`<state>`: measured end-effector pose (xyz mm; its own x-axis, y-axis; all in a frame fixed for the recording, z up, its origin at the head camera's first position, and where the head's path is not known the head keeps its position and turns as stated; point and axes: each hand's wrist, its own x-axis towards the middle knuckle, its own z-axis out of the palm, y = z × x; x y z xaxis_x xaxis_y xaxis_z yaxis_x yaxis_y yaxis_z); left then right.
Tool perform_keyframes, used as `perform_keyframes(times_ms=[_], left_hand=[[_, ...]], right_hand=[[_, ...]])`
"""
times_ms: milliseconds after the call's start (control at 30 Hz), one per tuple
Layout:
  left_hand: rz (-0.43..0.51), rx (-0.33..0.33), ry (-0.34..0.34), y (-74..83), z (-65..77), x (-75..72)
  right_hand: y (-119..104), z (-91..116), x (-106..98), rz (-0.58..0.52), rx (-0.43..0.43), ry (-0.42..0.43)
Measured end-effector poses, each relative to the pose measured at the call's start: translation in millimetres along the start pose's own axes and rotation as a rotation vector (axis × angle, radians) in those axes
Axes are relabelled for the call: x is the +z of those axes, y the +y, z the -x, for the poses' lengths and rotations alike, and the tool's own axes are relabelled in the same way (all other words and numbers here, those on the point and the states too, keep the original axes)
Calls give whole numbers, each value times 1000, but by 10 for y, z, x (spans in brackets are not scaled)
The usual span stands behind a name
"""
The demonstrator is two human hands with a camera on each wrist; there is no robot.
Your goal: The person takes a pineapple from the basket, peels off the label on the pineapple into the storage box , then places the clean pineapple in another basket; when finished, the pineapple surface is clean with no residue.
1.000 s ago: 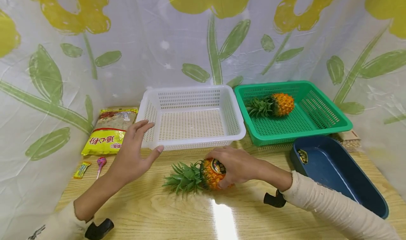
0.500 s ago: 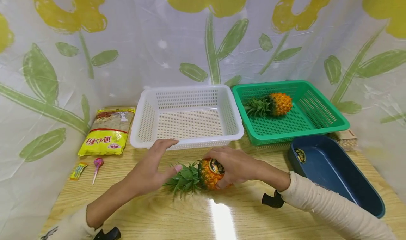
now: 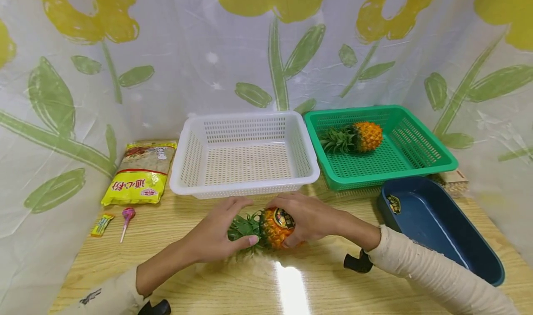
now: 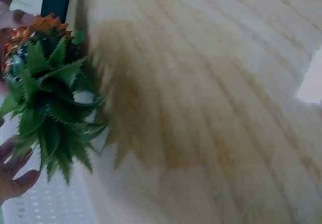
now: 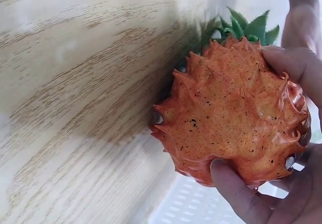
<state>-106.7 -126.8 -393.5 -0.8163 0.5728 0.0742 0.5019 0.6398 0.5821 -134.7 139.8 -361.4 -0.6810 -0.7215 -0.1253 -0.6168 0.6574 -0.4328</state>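
A small orange pineapple (image 3: pixel 274 235) with a dark round label lies on its side on the wooden table, its green leaves pointing left. My right hand (image 3: pixel 311 219) grips the fruit's body from above, with thumb and fingers on its sides. Seen in the right wrist view, the pineapple's spiky base (image 5: pixel 226 113) faces the camera. My left hand (image 3: pixel 215 235) is at the leafy crown, thumb and fingers spread apart on either side. In the left wrist view the leaves (image 4: pixel 55 103) stand between camera and fruit; whether my left fingers touch them I cannot tell.
Behind the hands stand a white basket (image 3: pixel 245 188) and a green basket (image 3: pixel 391 175) holding another pineapple (image 3: pixel 368 137). A dark blue tub (image 3: pixel 441 222) is at the right. At the left lie a yellow food bag (image 3: pixel 139 174), a lollipop (image 3: pixel 128 214) and a wrapped candy (image 3: pixel 102 225).
My left hand has moved right and down, from beside the white basket to the pineapple's leaves. My right hand keeps its grip, and the pineapple has stayed in place.
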Motion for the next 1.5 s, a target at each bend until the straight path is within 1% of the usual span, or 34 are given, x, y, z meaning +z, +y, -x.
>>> perform_keyframes(times_ms=[133,267,533,800,900,1100,1200,1333,1500], left_hand=[[-72,25,14,-33,-31,113],[-118,34,24,-30,-47,163],[-140,-5,34,-14,-54,193],[-134,-40,23,-13,-58,205],[-132,-52,17,-9,-57,200],[-122,-62,19,-11,-51,195],[-121,-60,17,-10,-50,191],[-119,-58,14,-11,-49,189],[-121,-55,15,-10,-48,193]], right_hand=[[4,-3,8,3,-17,5],[9,-6,14,4,-38,11],[37,18,14,-13,-16,-9],[56,31,18,-28,-16,4],[69,46,22,-66,-20,14],[127,89,12,-213,-28,16],[160,107,10,-274,-41,32],[192,125,23,-335,-55,63],[215,140,17,-371,-28,83]])
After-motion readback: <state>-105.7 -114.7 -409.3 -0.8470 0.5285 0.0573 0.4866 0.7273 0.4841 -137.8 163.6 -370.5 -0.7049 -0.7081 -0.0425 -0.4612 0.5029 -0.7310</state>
